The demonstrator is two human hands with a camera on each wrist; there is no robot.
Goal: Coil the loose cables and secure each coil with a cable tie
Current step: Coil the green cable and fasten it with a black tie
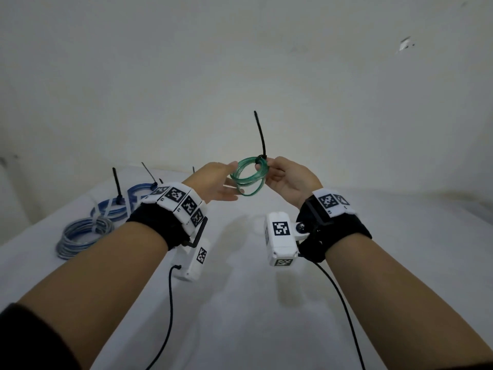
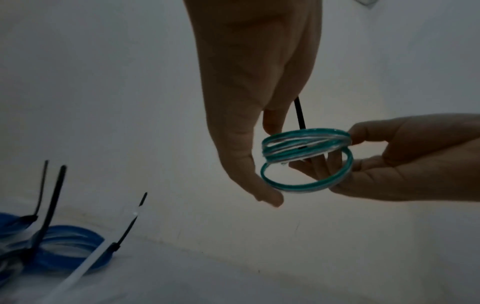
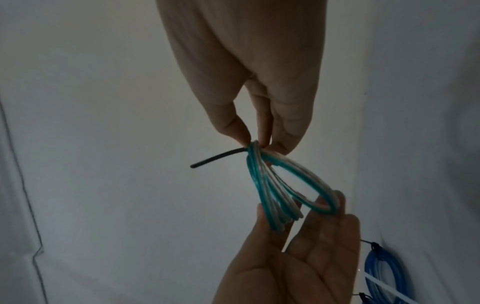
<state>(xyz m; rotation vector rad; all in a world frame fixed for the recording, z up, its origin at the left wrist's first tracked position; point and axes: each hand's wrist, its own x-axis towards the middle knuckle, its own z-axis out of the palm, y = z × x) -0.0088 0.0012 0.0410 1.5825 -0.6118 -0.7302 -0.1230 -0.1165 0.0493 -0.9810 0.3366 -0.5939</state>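
Green cable coil (image 1: 248,177) is held above the table (image 1: 240,303), black cable tie (image 1: 261,137) cinched round it; right hand (image 1: 290,180) pinches the tied spot, left hand (image 1: 213,182) open-fingered at its far side. Blue coils (image 1: 85,233) lie tied, apparently all; no loose cable visible.

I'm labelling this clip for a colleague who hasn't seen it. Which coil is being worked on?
Above the white table, between the raised hands, is a green coil. The right hand pinches it at its black cable tie. It is the only green coil, held in the air; the blue coils lie on the table.
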